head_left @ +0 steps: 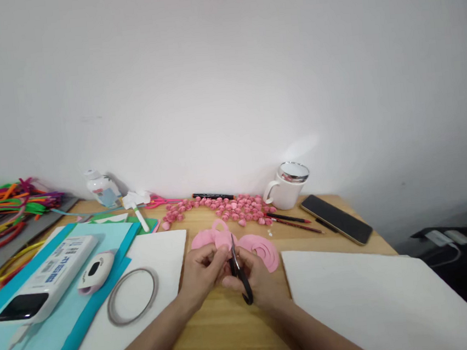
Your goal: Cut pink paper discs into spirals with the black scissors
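My left hand (203,268) pinches a piece of pink paper (223,240) over the middle of the table. In my right hand (255,274) is a pair of scissors (245,289) with black handles, its blades pointing away from me at the paper's right edge. How far the blades are apart is hard to make out. Behind my right hand lies a pink paper spiral (265,249), and more pink paper (202,238) shows behind my left hand. Many small rolled pink paper flowers (240,207) are spread along the back of the table.
A white mug (286,189) with a shiny lid stands at the back, beside a phone (337,219). Pencils (298,226) lie near the mug. White sheets (372,288) flank my arms. At left are a power bank (57,274), a ring of tape (111,308) and a white bottle (103,188).
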`<act>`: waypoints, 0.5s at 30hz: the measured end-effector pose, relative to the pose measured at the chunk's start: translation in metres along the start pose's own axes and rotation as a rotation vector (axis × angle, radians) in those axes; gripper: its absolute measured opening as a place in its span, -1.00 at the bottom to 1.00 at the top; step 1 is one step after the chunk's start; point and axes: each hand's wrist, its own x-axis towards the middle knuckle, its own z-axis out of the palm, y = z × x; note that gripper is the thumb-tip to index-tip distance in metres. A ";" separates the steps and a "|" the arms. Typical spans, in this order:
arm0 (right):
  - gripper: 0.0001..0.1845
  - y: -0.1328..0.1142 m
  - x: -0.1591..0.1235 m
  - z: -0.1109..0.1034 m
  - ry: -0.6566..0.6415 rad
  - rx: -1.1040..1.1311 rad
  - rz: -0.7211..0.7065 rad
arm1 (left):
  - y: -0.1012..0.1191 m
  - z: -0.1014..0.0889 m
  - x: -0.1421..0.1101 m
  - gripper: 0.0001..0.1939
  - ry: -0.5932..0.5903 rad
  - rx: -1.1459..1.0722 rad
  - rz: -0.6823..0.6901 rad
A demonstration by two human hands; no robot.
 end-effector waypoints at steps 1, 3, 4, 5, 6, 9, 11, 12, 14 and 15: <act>-0.68 0.001 0.000 0.000 0.003 -0.003 -0.005 | 0.000 0.000 0.000 -0.60 0.003 0.005 0.003; -0.69 0.002 0.000 0.000 0.004 0.001 -0.013 | 0.000 0.000 0.001 -0.60 0.001 0.004 0.002; -0.69 0.002 0.000 0.000 0.006 0.005 -0.016 | 0.000 0.000 0.001 -0.60 -0.003 -0.003 -0.002; -0.70 0.002 0.000 0.000 0.006 0.007 -0.015 | 0.000 0.000 0.001 -0.60 -0.006 -0.013 -0.005; -0.70 0.001 0.000 0.000 0.006 0.008 -0.010 | 0.000 0.000 0.001 -0.60 -0.010 -0.024 -0.010; -0.71 -0.001 -0.001 0.000 0.012 0.000 0.014 | -0.001 0.000 0.001 -0.60 -0.012 -0.052 -0.021; -0.71 -0.002 0.000 0.001 0.018 -0.010 0.024 | -0.001 0.000 0.000 -0.60 -0.015 -0.059 -0.021; -0.71 -0.003 0.000 0.001 0.017 -0.017 0.027 | -0.002 0.000 0.000 -0.60 -0.018 -0.060 -0.019; -0.72 -0.002 0.000 0.001 0.004 -0.022 0.032 | -0.004 -0.001 0.000 -0.59 -0.026 -0.058 -0.010; -0.72 -0.001 0.000 0.001 -0.005 -0.020 0.035 | -0.005 -0.001 0.000 -0.59 -0.028 -0.058 -0.004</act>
